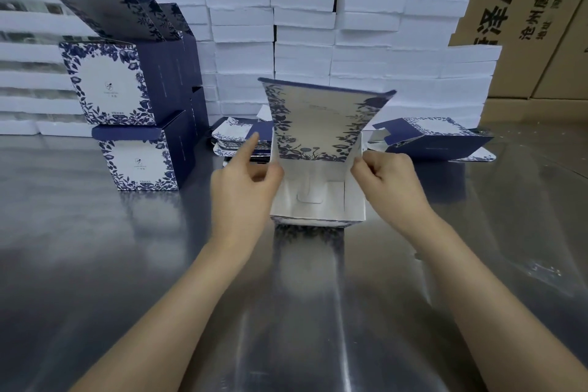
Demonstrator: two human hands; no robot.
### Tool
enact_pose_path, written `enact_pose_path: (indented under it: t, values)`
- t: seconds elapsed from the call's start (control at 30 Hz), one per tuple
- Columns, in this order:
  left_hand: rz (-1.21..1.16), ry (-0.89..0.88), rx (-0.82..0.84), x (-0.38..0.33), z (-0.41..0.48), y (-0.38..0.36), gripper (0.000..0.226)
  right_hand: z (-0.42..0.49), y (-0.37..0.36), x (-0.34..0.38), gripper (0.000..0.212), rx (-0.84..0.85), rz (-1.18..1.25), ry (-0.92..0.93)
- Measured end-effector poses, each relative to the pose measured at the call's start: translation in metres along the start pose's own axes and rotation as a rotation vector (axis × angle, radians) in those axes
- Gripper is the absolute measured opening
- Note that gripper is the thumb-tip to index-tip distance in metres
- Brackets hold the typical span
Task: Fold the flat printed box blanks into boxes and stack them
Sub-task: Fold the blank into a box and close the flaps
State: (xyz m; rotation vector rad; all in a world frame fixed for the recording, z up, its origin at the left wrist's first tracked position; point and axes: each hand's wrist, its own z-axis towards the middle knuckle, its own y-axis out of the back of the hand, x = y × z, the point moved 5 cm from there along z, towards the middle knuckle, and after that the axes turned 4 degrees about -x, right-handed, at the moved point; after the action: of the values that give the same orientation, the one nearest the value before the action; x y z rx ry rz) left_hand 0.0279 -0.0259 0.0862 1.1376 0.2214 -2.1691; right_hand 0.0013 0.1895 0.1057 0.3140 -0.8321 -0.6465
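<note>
A half-folded printed box (318, 204) sits on a shiny metal table (143, 280). It is straight ahead of the person, squarely between both hands, with its open top facing up. Its lid (318, 118), bordered in blue flowers, stands up from the far wall, and its long edge runs left to right. Both hands are about equally near, 1 at each side wall, so closing it likely means bringing the lid down toward the person.

The right hand (391, 178) pinches the top of the right wall. The left hand (241, 191) points its index finger away, with the other fingers curled beside the left wall. Blur hides whether it grips.

The box's outer front face is out of sight. A pile of flat blanks (235, 143) lies beyond, partly hidden by the left hand. Finished boxes (127, 124) stand stacked 2 high at far left.
</note>
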Motion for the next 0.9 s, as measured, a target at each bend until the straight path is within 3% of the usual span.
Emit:
enact_pose_path:
  t: [0.1, 0.27, 0.43, 0.5, 0.57, 0.67, 0.77, 0.9]
  values:
    - [0.085, -0.105, -0.050, -0.004, 0.006, 0.009, 0.019, -0.005, -0.005, 0.010, 0.047, 0.030, 0.104, 0.039]
    - [0.239, -0.244, -0.088, -0.014, 0.010, 0.017, 0.044, -0.010, -0.011, 0.016, 0.052, 0.082, 0.297, 0.053]
    - [0.282, -0.203, -0.090, -0.004, 0.019, 0.023, 0.050, -0.006, -0.010, 0.009, 0.045, 0.043, 0.481, -0.033]
    - [0.249, -0.114, -0.080, 0.002, 0.019, 0.022, 0.049, -0.002, -0.010, -0.001, 0.028, 0.002, 0.477, -0.105]
    - [0.147, 0.098, -0.036, 0.012, 0.020, 0.020, 0.051, 0.002, -0.013, -0.016, 0.013, 0.017, 0.498, -0.217]
    - [-0.019, 0.339, 0.095, 0.029, 0.020, 0.011, 0.043, 0.002, -0.023, -0.035, 0.047, 0.072, 0.705, -0.444]
    - [-0.358, 0.577, 0.186, 0.036, 0.016, -0.003, 0.047, 0.002, -0.023, -0.039, 0.069, -0.028, 0.963, -0.538]
    - [-0.562, 0.571, 0.206, 0.036, 0.017, -0.012, 0.034, 0.003, -0.022, -0.039, 0.083, -0.036, 1.040, -0.542]
